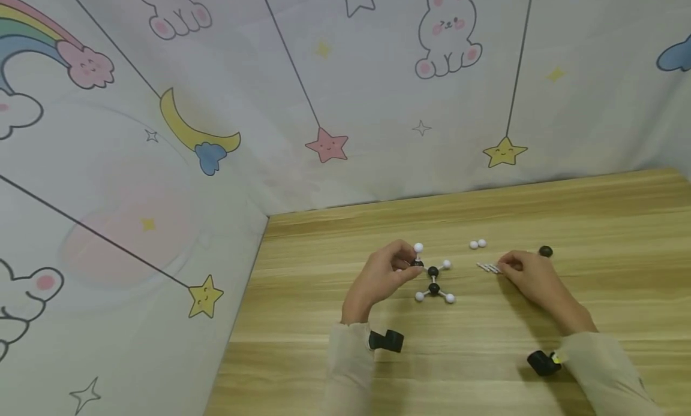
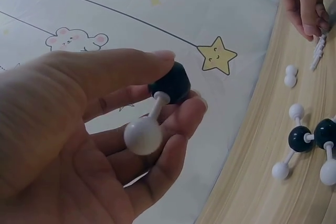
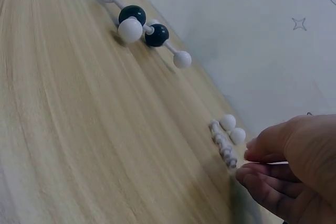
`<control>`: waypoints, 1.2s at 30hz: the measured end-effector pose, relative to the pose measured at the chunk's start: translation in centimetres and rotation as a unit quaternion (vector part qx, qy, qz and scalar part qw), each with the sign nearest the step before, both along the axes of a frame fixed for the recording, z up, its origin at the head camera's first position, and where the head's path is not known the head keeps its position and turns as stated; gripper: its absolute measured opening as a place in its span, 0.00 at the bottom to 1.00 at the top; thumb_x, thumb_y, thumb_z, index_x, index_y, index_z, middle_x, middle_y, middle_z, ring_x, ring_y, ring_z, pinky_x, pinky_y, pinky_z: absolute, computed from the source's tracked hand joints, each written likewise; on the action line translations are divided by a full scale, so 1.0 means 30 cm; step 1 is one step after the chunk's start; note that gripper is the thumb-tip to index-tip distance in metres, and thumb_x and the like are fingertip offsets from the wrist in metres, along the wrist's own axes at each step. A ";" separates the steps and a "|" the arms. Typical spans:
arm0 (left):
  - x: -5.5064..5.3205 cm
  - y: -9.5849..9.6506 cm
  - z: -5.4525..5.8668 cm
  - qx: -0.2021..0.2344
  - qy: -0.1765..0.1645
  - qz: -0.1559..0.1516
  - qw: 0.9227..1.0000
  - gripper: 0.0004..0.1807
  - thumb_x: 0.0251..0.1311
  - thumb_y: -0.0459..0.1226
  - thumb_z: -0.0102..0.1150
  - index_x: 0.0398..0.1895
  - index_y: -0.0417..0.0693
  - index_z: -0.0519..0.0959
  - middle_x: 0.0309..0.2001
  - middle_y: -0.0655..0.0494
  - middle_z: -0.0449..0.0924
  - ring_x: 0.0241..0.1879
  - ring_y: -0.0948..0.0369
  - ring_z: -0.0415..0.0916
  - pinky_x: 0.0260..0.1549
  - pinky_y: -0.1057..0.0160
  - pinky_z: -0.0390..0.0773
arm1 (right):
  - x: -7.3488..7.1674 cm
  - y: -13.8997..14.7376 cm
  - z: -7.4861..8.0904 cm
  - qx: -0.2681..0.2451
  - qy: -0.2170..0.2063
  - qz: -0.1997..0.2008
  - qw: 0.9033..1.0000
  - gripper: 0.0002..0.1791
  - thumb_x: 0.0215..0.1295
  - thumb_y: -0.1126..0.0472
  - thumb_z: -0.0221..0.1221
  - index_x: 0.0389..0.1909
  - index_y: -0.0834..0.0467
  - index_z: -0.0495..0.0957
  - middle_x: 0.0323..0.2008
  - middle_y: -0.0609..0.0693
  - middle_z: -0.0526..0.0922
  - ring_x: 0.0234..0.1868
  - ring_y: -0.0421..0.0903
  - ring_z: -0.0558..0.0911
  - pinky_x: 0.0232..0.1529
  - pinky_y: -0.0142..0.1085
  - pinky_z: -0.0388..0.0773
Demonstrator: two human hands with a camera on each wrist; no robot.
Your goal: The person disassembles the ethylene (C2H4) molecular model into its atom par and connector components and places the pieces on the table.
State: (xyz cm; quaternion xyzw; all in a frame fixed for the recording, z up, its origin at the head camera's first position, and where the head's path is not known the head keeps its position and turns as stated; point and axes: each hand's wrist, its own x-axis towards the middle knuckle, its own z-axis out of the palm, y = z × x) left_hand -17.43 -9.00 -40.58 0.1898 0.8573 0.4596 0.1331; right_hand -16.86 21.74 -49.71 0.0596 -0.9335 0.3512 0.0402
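My left hand pinches a black ball between thumb and fingers. A short white stick joins this ball to a white ball. Beside that hand lies a ball-and-stick molecular model, two linked black balls with white balls on sticks around them. My right hand is at the near end of a row of white connector sticks, thumb and index fingertips close together right beside the last one. Whether a stick is between those fingertips, I cannot tell.
Two loose white balls lie side by side behind the sticks. A loose black ball is just beyond the right hand. A wooden table carries everything, and a printed cloth stands along its back and left edges.
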 end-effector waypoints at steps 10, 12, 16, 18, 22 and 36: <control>0.003 0.029 0.006 0.002 0.046 -0.042 0.998 0.11 0.61 0.39 0.63 0.46 0.50 0.81 0.44 0.58 0.81 0.41 0.68 0.77 0.37 0.72 0.77 | 0.038 -0.122 0.167 -0.073 0.037 0.040 0.996 0.15 0.70 0.54 0.54 0.48 0.60 0.79 0.39 0.56 0.85 0.37 0.50 0.84 0.35 0.36 0.80; 0.001 0.037 0.006 0.002 0.052 -0.052 0.997 0.10 0.60 0.39 0.64 0.45 0.50 0.81 0.44 0.58 0.82 0.41 0.69 0.77 0.38 0.72 0.77 | 0.049 -0.156 0.206 -0.108 0.033 0.073 0.991 0.14 0.70 0.53 0.55 0.48 0.58 0.78 0.39 0.53 0.85 0.35 0.45 0.84 0.33 0.32 0.79; -0.003 0.048 0.009 0.000 0.056 -0.066 0.996 0.09 0.60 0.38 0.64 0.44 0.50 0.82 0.44 0.59 0.82 0.41 0.70 0.78 0.39 0.73 0.77 | 0.062 -0.202 0.249 -0.170 0.017 0.140 0.975 0.13 0.69 0.56 0.56 0.49 0.58 0.77 0.37 0.49 0.83 0.33 0.40 0.82 0.34 0.33 0.80; -0.004 0.052 0.012 -0.004 0.057 -0.070 0.996 0.09 0.60 0.38 0.64 0.43 0.50 0.82 0.44 0.59 0.82 0.41 0.70 0.78 0.40 0.73 0.77 | 0.064 -0.214 0.254 -0.184 0.012 0.159 0.970 0.13 0.69 0.57 0.57 0.49 0.59 0.77 0.36 0.49 0.83 0.33 0.39 0.82 0.35 0.33 0.80; -0.005 0.057 0.014 -0.010 0.056 -0.079 0.995 0.09 0.60 0.39 0.64 0.43 0.50 0.82 0.44 0.59 0.81 0.40 0.69 0.78 0.40 0.73 0.77 | 0.062 -0.223 0.248 -0.182 0.013 0.167 0.969 0.13 0.67 0.58 0.59 0.48 0.59 0.78 0.36 0.48 0.83 0.34 0.40 0.83 0.37 0.32 0.81; -0.011 0.053 0.019 0.008 -0.009 -0.096 0.995 0.07 0.61 0.43 0.63 0.41 0.56 0.81 0.38 0.63 0.79 0.33 0.69 0.77 0.32 0.69 0.78 | 0.061 -0.212 0.236 -0.186 0.023 0.171 0.967 0.08 0.67 0.59 0.59 0.44 0.58 0.79 0.34 0.47 0.83 0.33 0.37 0.82 0.36 0.32 0.81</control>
